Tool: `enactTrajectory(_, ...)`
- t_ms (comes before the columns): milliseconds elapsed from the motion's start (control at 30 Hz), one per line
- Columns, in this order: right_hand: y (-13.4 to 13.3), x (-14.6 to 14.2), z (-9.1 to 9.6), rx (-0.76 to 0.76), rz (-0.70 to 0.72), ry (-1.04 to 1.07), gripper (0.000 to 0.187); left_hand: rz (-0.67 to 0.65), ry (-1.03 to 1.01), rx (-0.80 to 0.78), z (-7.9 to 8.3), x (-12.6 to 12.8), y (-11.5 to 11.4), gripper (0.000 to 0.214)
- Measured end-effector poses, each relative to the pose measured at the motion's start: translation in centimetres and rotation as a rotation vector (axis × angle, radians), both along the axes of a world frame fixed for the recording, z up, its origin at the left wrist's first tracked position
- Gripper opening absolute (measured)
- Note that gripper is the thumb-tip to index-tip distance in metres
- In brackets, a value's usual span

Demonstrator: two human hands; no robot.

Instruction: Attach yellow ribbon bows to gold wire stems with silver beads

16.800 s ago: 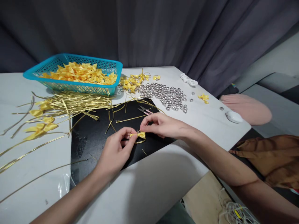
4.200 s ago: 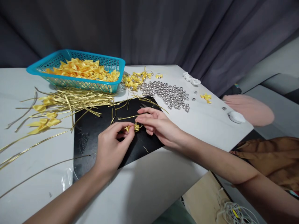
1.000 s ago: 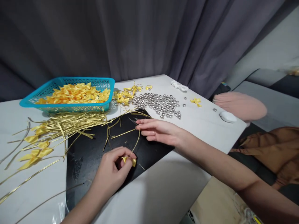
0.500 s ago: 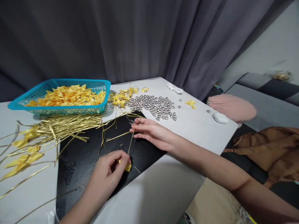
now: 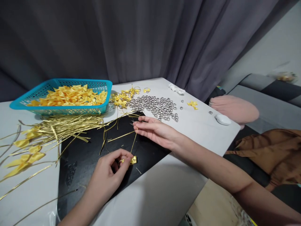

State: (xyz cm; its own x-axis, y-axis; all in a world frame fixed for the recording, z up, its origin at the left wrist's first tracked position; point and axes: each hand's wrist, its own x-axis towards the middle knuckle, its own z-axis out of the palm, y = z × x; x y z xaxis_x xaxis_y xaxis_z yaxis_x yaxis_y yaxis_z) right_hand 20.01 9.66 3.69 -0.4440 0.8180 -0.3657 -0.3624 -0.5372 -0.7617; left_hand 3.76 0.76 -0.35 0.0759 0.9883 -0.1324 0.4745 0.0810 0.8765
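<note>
Low over the black mat [image 5: 87,175], my left hand [image 5: 115,166] pinches a small yellow ribbon piece [image 5: 134,160] between thumb and fingers. A thin gold cord [image 5: 133,143] runs up from it, pulled straight, to the fingertips of my right hand [image 5: 156,130], which are closed on it. Small pointed metal tips [image 5: 132,122] stick out past the right fingers; the rest of that tool is hidden in the hand. Another length of gold cord [image 5: 119,137] slants across the mat to the right fingertips.
A blue basket [image 5: 68,110] full of yellow ribbon pieces stands at the back left. Before it lies a bundle of gold cords [image 5: 72,124]. Many silver beads [image 5: 155,107] spread behind my right hand. A white mouse [image 5: 223,119] sits near the table's right edge.
My left hand has turned slightly, and more of the yellow ribbon piece shows beyond its fingertips. The cord stays stretched between both hands. The view has shifted a little.
</note>
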Motion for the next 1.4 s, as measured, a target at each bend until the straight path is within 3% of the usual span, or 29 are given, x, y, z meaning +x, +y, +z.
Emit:
enactTrajectory(300,-0.1,0.4,0.4,0.035,0.080,-0.012,0.019,0.007,0.008,0.030,0.0,0.0,0.0,0.032)
enactTrajectory(567,0.1,0.6,0.4,0.089,0.181,0.064,0.012,0.102,-0.019,0.063,0.0,0.2,0.2,0.027)
enactTrajectory(767,-0.1,0.4,0.5,0.349,0.060,-0.061,0.004,0.194,-0.199,0.057,-0.3,0.4,0.5,0.022)
enactTrajectory(967,-0.6,0.5,0.9,0.559,0.073,-0.155,0.011,0.284,-0.324,-0.034,0.0,0.1,0.6,0.026)
enactTrajectory(1167,-3.7,-1.0,0.6,0.412,0.019,-0.192,0.005,0.314,-0.382,-0.009,0.6,0.1,0.6,0.027)
enactTrajectory(1400,-6.1,-2.6,-2.1,0.263,0.012,-0.258,0.014,0.358,-0.439,0.008,0.8,-0.1,0.7,0.023)
